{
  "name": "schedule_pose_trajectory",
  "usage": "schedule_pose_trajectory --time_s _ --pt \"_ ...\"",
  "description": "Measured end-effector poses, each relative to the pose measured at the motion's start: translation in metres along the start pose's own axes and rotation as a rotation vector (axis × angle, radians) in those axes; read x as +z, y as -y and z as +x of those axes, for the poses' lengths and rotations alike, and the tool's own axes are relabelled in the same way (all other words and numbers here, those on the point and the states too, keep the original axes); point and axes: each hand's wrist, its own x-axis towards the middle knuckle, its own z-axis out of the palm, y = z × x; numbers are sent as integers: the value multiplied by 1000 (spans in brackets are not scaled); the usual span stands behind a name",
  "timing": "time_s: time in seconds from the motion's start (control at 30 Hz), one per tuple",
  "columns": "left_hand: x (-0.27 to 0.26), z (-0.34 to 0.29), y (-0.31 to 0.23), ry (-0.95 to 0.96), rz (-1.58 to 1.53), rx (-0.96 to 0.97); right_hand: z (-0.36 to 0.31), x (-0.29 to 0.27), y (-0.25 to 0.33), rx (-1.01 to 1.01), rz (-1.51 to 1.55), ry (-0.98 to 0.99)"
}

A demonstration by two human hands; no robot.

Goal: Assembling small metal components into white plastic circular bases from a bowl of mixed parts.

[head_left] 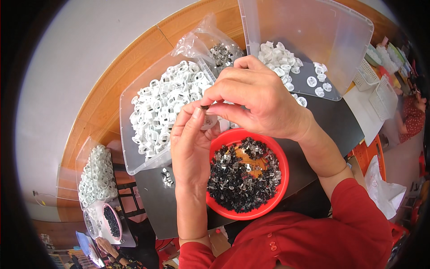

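Note:
Above the bowl my two hands meet, fingertips together. My left hand [190, 139] is closed round a round white plastic part [209, 121], partly hidden by the fingers. With thumb and forefinger my right hand [262, 96] pinches a small dark piece [205, 107] against it; its exact shape is too small to tell. Below the hands, a red bowl [284, 179] holds many small black and clear plastic pieces [239, 190]. A clear tub [126, 134] on the left is heaped with white round parts that have dark centres [163, 105].
At the back right a clear bin [309, 27] lies tilted, with white round parts [280, 58] spilling from it. A clear bag [204, 38] of small metallic-looking pieces stands between the containers. Loose pieces [167, 178] lie on the dark table [154, 210]. Another person's hand [106, 246] is at lower left.

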Motion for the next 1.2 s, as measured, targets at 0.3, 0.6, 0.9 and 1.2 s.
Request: schedule_pose_trajectory --time_s 0.3,0.6,0.9,1.2 --pt "-5 3 4 20 -33 -49 0 -6 2 -47 -95 -14" --pt "-1 2 7 -14 110 -33 -1 -12 -1 40 -29 63" --pt "2 0 2 -62 209 30 -1 -12 -1 41 9 89" --pt "1 1 0 -40 207 38 -1 -12 -2 52 71 121"
